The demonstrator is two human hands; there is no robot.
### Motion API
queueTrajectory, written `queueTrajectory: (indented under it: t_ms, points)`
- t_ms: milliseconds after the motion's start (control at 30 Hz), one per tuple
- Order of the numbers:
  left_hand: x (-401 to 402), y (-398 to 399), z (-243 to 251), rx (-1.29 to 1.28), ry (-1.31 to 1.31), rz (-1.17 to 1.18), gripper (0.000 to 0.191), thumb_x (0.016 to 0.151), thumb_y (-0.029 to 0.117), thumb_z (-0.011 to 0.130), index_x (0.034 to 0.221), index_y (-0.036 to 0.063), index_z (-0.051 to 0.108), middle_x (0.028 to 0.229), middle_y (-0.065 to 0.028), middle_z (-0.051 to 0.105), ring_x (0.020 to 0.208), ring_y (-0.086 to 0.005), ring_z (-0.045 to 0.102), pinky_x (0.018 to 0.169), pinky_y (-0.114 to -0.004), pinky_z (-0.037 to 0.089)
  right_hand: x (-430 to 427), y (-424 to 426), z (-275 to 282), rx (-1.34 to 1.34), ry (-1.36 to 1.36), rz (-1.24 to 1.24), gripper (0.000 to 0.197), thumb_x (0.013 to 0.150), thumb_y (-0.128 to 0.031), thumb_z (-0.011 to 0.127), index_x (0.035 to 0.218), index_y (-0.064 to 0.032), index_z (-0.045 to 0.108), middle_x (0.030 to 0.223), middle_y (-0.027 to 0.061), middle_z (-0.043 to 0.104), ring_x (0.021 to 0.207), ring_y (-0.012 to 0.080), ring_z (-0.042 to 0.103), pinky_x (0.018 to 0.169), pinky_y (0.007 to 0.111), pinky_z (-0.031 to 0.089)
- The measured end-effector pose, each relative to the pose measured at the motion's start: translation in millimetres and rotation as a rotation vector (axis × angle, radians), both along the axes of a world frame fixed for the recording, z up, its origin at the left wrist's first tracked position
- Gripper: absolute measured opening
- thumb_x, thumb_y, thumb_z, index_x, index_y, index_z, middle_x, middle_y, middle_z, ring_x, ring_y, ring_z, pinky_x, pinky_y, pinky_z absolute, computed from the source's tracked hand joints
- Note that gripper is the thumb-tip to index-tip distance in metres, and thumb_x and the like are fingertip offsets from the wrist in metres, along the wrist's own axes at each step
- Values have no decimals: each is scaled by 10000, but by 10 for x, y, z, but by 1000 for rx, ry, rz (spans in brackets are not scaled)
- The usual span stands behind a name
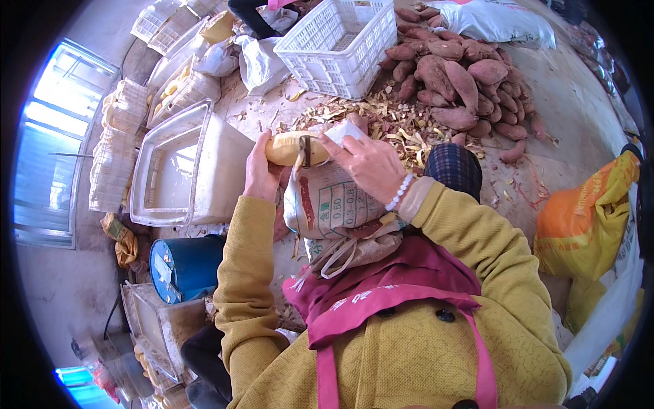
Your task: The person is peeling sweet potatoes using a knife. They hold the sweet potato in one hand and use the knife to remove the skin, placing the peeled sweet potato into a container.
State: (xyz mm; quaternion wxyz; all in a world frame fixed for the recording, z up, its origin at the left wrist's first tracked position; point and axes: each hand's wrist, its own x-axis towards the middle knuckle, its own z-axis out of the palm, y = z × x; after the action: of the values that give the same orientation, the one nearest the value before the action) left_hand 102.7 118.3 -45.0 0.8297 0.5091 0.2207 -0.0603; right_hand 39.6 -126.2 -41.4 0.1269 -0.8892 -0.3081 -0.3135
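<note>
My left hand (261, 171) grips one end of a peeled, pale yellow sweet potato (283, 147) above my lap. A peeler with a dark metal blade (305, 152) lies across its middle, and a strip of peel hangs just below. My right hand (370, 166) is closed around the peeler, whose handle is mostly hidden by the fingers. Something white (345, 132), perhaps cloth or a glove piece, shows at that hand's fingers. Beneath both hands, a printed woven sack (332, 199) covers my lap over a magenta apron (398, 286).
Unpeeled sweet potatoes (460, 82) are heaped ahead right, beside a white plastic crate (332, 66). Peelings (403, 138) litter the floor. At left stand a whitish tub (225, 168), a blue bucket (196, 266) and crates of peeled sweet potatoes (176, 87). An orange-yellow sack (582, 220) is at right.
</note>
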Motion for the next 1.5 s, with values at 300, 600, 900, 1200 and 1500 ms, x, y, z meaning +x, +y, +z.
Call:
queueTrajectory:
  t_ms: [300,600,900,1200,1500]
  points:
    - [57,-12,-12,246,-193,-32,258,945,204,588,1070,-20,615,960,-118,651,830,-251,655,710,-347,540,-153,-488,-213,11,268,-126,548,879,-227,645,1403,-167,497,851,55,551,713,231,617,592,348,522]
    - [783,-515,-335,1218,-415,-1142,520,868,463,656,1182,49,656,1153,-143,633,1038,-247,605,903,-346,475,-182,-721,-406,211,612,-75,486,894,-309,628,1355,-181,537,1002,90,661,786,304,667,637,394,540]
    - [1118,-437,-1486,308,288,-1350,434,952,219,578,1316,-16,546,1238,-119,635,1051,-162,625,920,-317,499,678,-1585,-405,1140,1663,49,435,936,-266,630,1301,-37,578,843,53,677,679,147,630,612,325,508]
    - [1040,-275,-1535,-233,412,-854,579,835,211,743,1309,-14,498,1196,-114,635,1038,-213,646,928,-346,527,1010,-1501,-743,892,1096,-25,459,947,-261,632,1310,10,557,888,49,656,719,135,610,675,256,500]
    - [1076,-149,-584,-26,-59,-426,606,861,256,645,1365,-11,441,1109,-147,634,901,-228,648,720,-325,543,990,-1487,-548,154,528,-319,420,899,-268,649,1286,-115,591,976,134,671,812,307,670,652,391,534]
